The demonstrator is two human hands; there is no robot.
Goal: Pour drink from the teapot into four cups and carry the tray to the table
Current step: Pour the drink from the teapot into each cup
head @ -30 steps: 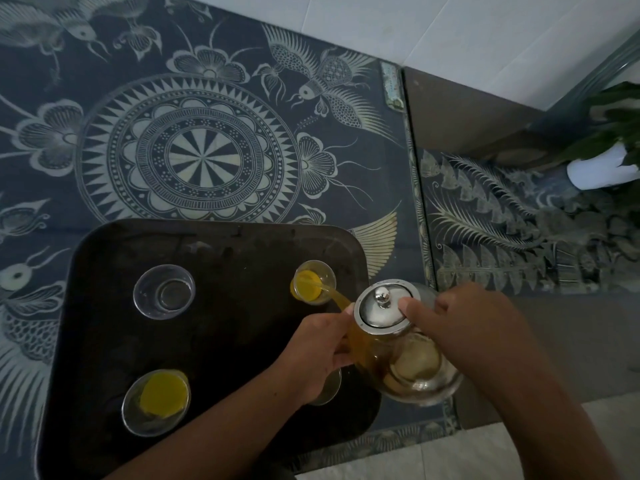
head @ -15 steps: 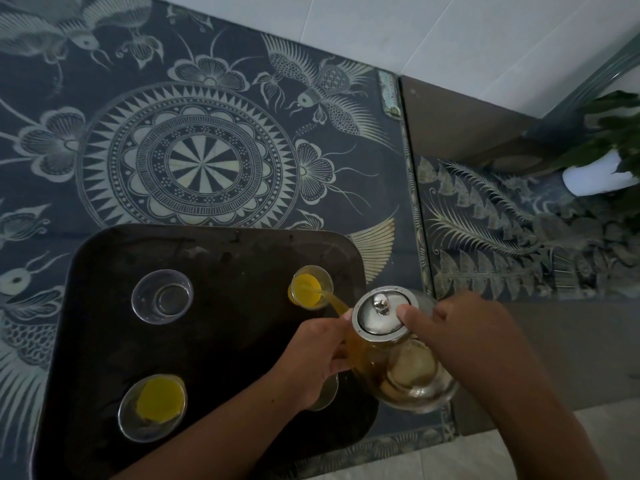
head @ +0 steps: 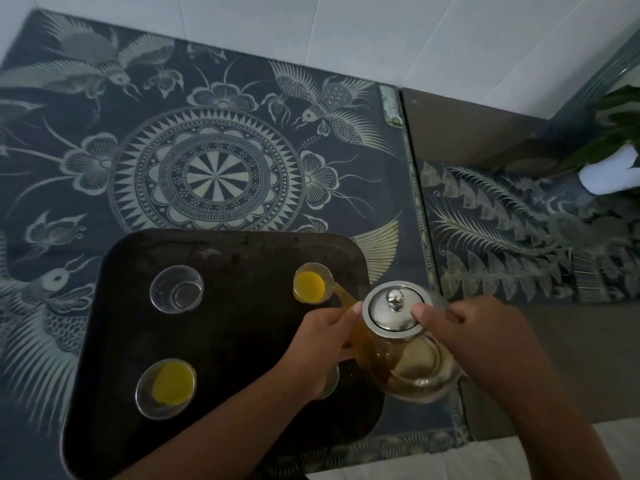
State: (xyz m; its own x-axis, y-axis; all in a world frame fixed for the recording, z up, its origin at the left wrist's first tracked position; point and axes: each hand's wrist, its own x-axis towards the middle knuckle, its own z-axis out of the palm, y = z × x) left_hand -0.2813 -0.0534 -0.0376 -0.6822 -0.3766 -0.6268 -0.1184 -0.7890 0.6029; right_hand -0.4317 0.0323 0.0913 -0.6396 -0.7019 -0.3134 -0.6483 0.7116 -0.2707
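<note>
A dark tray [head: 242,341] lies on the patterned tabletop with glass cups on it. The far left cup [head: 176,289] is empty. Yellow drink fills the near left cup [head: 166,388] and the far right cup [head: 310,282]. My left hand hides most of a fourth cup [head: 334,379]. The glass teapot [head: 412,362] with a metal lid [head: 394,311] is tilted, and its spout pours into the far right cup. My left hand [head: 322,351] grips the teapot's left side. From the right, my right hand [head: 485,341] holds the pot, with a fingertip pressing the lid.
The table [head: 214,174] has a blue and gold pattern and ends at a white tiled wall. To the right, a lower patterned surface [head: 519,237] carries a plant in a white pot [head: 609,174]. The tray sits near the table's front edge.
The teapot stays tilted over the far right cup and keeps pouring. Both hands keep their hold; the view has shifted slightly.
</note>
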